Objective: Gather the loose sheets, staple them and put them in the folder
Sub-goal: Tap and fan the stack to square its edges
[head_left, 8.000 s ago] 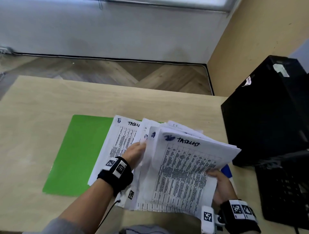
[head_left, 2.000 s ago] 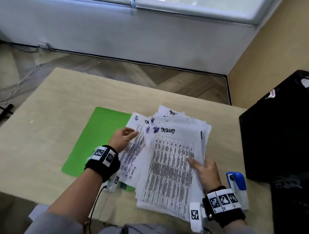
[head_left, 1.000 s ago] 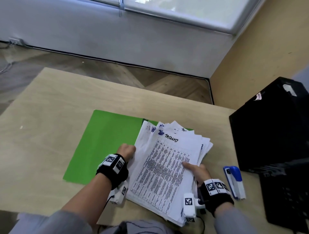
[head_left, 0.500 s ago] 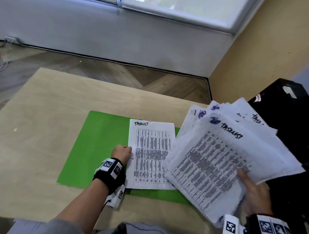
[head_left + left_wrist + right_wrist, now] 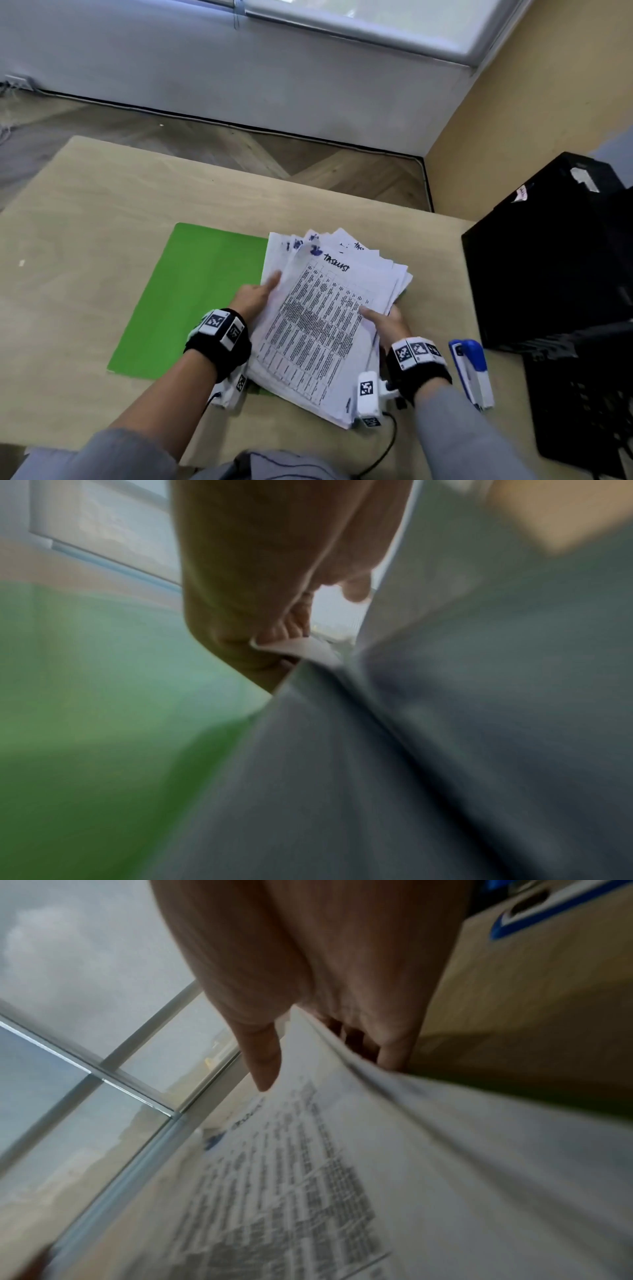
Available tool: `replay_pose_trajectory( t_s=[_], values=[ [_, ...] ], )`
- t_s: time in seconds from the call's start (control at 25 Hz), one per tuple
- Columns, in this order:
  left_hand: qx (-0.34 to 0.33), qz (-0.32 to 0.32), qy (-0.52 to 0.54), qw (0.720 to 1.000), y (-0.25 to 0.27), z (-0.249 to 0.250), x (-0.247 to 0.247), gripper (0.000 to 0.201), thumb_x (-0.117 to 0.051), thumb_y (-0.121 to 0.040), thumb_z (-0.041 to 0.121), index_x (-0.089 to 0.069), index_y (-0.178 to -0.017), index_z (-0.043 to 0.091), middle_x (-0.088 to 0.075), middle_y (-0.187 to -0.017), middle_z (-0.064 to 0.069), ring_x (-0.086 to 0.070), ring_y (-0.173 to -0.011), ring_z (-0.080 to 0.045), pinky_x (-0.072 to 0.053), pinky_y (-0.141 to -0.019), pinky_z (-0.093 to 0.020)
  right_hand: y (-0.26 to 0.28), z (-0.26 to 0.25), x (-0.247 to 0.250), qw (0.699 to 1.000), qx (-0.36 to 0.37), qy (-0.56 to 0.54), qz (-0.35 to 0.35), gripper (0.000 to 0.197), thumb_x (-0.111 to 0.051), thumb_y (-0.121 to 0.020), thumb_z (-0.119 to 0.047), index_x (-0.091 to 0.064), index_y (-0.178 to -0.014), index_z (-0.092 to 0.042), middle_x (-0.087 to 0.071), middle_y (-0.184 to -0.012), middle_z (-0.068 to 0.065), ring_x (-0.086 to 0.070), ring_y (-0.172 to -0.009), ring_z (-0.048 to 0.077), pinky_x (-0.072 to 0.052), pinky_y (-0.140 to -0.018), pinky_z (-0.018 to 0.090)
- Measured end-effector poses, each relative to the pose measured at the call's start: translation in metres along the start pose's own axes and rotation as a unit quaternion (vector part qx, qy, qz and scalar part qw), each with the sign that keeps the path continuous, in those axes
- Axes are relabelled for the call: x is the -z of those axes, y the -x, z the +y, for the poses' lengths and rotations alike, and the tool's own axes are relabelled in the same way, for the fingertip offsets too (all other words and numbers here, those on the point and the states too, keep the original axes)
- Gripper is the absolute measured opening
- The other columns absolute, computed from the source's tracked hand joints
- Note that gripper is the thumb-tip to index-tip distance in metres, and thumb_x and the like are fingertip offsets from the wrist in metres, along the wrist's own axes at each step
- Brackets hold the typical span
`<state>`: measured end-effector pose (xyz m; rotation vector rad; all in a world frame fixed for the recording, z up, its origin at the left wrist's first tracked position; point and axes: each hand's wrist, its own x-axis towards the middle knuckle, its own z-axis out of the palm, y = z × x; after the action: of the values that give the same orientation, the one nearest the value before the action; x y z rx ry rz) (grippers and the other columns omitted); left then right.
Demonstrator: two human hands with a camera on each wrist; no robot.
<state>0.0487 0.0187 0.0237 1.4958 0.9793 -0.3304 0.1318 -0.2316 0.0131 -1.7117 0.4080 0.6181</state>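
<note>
A thick, fanned stack of printed sheets (image 5: 322, 318) headed "TASKLIST" lies tilted over the right half of the green folder (image 5: 191, 294) on the wooden table (image 5: 85, 212). My left hand (image 5: 262, 293) grips the stack's left edge, thumb on top; in the left wrist view the blurred sheets (image 5: 445, 723) run along the hand (image 5: 260, 566) above the folder (image 5: 95, 696). My right hand (image 5: 382, 318) holds the right edge, thumb on the top sheet and fingers underneath, as the right wrist view shows with hand (image 5: 329, 1069) and sheets (image 5: 308, 1177). A blue and white stapler (image 5: 471, 371) lies just right of my right wrist.
A black computer case (image 5: 548, 257) stands at the table's right side, with a black keyboard-like object (image 5: 582, 404) in front of it. The table's far edge drops to a wooden floor below a window wall. The stapler (image 5: 514, 926) shows in the right wrist view.
Half a second ago my right hand held the stack raised off to the right and one sheet lay on the folder. The stack is now down over that sheet, with my left hand on its edge.
</note>
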Motion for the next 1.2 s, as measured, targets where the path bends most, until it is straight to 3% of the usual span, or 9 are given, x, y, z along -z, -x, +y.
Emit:
replay_pose_trajectory(
  t_s=[0.16,0.28,0.4,0.48,0.6,0.8,0.92,1.08,1.2],
  values=[
    [-0.041,-0.034,-0.006,0.999,0.002,-0.003,-0.01,0.045,-0.073,-0.082,0.01,-0.055,-0.122,0.001,-0.067,-0.101,-0.013,-0.068,-0.082,-0.028,-0.06,-0.07,-0.04,-0.006,-0.01,-0.007,0.999,-0.027,-0.026,0.037,0.045,-0.083,-0.075,-0.015,-0.064,-0.113,-0.002,-0.072,-0.105,0.012,-0.068,-0.078,0.022,-0.054,-0.056,0.021],
    [-0.087,-0.134,0.073,0.984,0.017,0.005,-0.009,0.039,-0.067,-0.083,-0.004,-0.054,-0.119,0.002,-0.064,-0.101,-0.012,-0.066,-0.081,-0.021,-0.057,-0.064,-0.026,-0.002,-0.01,0.012,0.997,-0.076,-0.029,-0.014,0.052,-0.085,-0.07,-0.026,-0.066,-0.113,-0.006,-0.071,-0.1,0.003,-0.066,-0.087,0.023,-0.052,-0.079,0.032],
    [-0.117,-0.178,0.061,0.975,0.037,0.019,0.011,0.03,-0.072,-0.078,-0.003,-0.06,-0.104,0.003,-0.067,-0.091,-0.01,-0.066,-0.075,-0.019,-0.057,-0.064,-0.025,0.021,-0.015,0.03,0.992,-0.05,-0.108,-0.045,0.064,-0.093,-0.053,-0.029,-0.073,-0.109,-0.005,-0.073,-0.101,0.008,-0.064,-0.107,0.036,-0.052,-0.093,0.048],
    [-0.147,-0.2,-0.001,0.969,0.05,0.034,0.022,0.026,-0.075,-0.075,-0.001,-0.064,-0.099,-0.002,-0.072,-0.086,-0.012,-0.07,-0.074,-0.021,-0.06,-0.069,-0.029,0.04,-0.025,0.036,0.987,0.004,-0.153,-0.051,0.069,-0.098,-0.039,-0.031,-0.074,-0.098,-0.002,-0.075,-0.088,0.009,-0.068,-0.098,0.036,-0.056,-0.087,0.043],
    [-0.237,-0.194,-0.018,0.952,0.078,0.064,0.025,0.034,-0.081,-0.073,0.008,-0.069,-0.105,0.007,-0.077,-0.095,-0.003,-0.073,-0.089,-0.015,-0.059,-0.079,-0.025,0.079,-0.063,0.031,0.978,0.145,-0.147,-0.039,0.054,-0.085,-0.059,-0.017,-0.066,-0.105,0.003,-0.078,-0.085,0.006,-0.074,-0.088,0.024,-0.058,-0.067,0.024],
    [-0.346,-0.099,0.178,0.916,0.108,0.095,0.011,0.058,-0.082,-0.063,0.003,-0.061,-0.117,0.003,-0.075,-0.103,-0.003,-0.071,-0.099,-0.017,-0.057,-0.079,-0.023,0.126,-0.113,0.023,0.93,0.337,-0.146,-0.008,0.036,-0.064,-0.078,0.019,-0.063,-0.096,-0.013,-0.074,-0.076,-0.026,-0.069,-0.076,-0.01,-0.05,-0.069,0.005],
    [-0.372,-0.086,0.229,0.895,0.105,0.095,0.005,0.051,-0.078,-0.064,-0.009,-0.064,-0.112,-0.001,-0.077,-0.096,0.0,-0.072,-0.096,-0.02,-0.058,-0.077,-0.024,0.123,-0.114,0.023,0.927,0.358,-0.111,-0.022,0.039,-0.068,-0.076,0.018,-0.065,-0.106,-0.007,-0.074,-0.085,-0.027,-0.068,-0.086,-0.011,-0.049,-0.076,0.005],
    [-0.38,-0.083,0.179,0.904,0.089,0.1,-0.003,0.049,-0.082,-0.066,-0.003,-0.065,-0.113,-0.002,-0.077,-0.098,-0.004,-0.074,-0.092,-0.019,-0.058,-0.084,-0.034,0.097,-0.103,0.011,0.934,0.346,-0.089,-0.005,0.062,-0.077,-0.073,0.01,-0.056,-0.128,-0.011,-0.072,-0.111,0.002,-0.069,-0.103,0.012,-0.057,-0.088,0.026],
    [-0.394,-0.063,0.197,0.896,0.083,0.105,0.001,0.063,-0.083,-0.067,-0.001,-0.052,-0.123,-0.001,-0.072,-0.109,-0.01,-0.072,-0.098,-0.021,-0.059,-0.085,-0.035,0.099,-0.109,0.008,0.926,0.364,-0.1,0.017,0.044,-0.073,-0.077,0.009,-0.06,-0.118,0.001,-0.075,-0.094,-0.011,-0.07,-0.091,0.003,-0.056,-0.079,0.018]
  ],
)
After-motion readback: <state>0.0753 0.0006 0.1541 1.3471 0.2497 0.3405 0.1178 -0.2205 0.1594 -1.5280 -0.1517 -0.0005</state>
